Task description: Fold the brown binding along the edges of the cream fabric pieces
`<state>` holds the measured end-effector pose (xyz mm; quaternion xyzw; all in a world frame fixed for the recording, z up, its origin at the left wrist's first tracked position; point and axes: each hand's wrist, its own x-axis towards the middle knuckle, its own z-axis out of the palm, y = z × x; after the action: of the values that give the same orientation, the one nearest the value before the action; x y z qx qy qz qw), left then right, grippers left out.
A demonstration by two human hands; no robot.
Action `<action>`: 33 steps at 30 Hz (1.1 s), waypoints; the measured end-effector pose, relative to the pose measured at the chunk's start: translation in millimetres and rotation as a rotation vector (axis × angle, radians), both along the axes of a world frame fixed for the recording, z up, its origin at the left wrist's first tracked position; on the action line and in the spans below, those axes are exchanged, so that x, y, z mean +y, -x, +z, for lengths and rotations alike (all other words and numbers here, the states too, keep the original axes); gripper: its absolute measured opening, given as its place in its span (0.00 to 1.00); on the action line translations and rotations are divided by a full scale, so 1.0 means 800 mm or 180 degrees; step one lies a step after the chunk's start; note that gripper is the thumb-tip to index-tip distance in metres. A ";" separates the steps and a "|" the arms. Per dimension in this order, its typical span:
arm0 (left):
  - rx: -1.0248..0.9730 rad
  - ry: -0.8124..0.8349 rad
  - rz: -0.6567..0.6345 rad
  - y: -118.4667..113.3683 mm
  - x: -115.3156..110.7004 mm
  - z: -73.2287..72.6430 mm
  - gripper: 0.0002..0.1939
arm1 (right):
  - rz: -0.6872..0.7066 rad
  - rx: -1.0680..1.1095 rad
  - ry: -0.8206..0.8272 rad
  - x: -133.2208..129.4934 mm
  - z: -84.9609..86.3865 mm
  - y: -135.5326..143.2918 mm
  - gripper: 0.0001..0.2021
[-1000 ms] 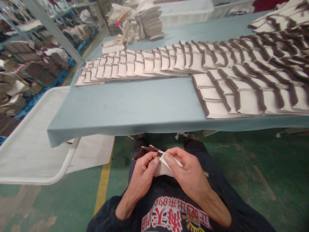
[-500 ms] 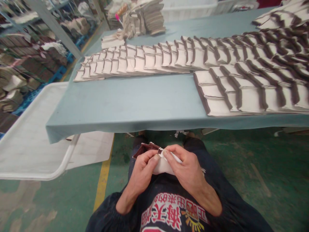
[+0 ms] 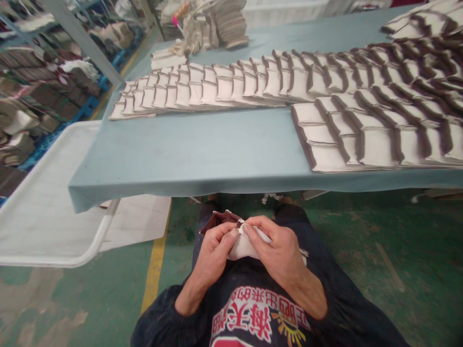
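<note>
Over my lap, a white fabric piece [image 3: 241, 249] with a dark brown part [image 3: 221, 219] is pinched between both hands. My left hand [image 3: 214, 253] grips its upper edge with thumb and fingertips closed. Right beside it, my right hand [image 3: 281, 250] pinches the same edge, thumb on top. The two thumbs almost meet at a small brown-and-white corner. Much of the white cloth hangs below the fingers, and part is hidden under my right hand. Loose threads or a frayed edge show past that hand's right side.
A blue-covered table [image 3: 202, 144] stands ahead, bearing overlapping rows of white-and-brown folded cloth pieces [image 3: 376, 140]. Beige stacks [image 3: 227, 24] sit at its back. A white cart [image 3: 54, 207] is at the left, near shelves and blue pallets [image 3: 47, 144] with bundles.
Both hands keep their pinch on the fabric piece, with only a very slight shift of the fingers. The view has tilted a little.
</note>
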<state>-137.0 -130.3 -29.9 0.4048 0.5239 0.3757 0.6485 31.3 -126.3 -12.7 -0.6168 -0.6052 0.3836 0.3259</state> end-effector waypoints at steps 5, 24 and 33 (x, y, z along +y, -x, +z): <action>0.0043 0.0038 0.0017 -0.001 0.002 0.002 0.21 | 0.0156 0.0079 0.0111 0.004 0.003 -0.002 0.11; 0.0052 -0.0123 0.0144 -0.015 0.003 0.013 0.18 | -0.0009 -0.0485 -0.0413 -0.006 -0.003 0.008 0.10; 0.1003 -0.0824 0.0302 -0.023 -0.006 0.006 0.12 | -0.0069 -0.0829 -0.0427 -0.004 -0.005 0.006 0.07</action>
<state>-118.5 -135.0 -24.9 0.5134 0.5846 0.4021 0.4827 26.3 -129.8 -16.3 -0.6447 -0.6599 0.2554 0.2893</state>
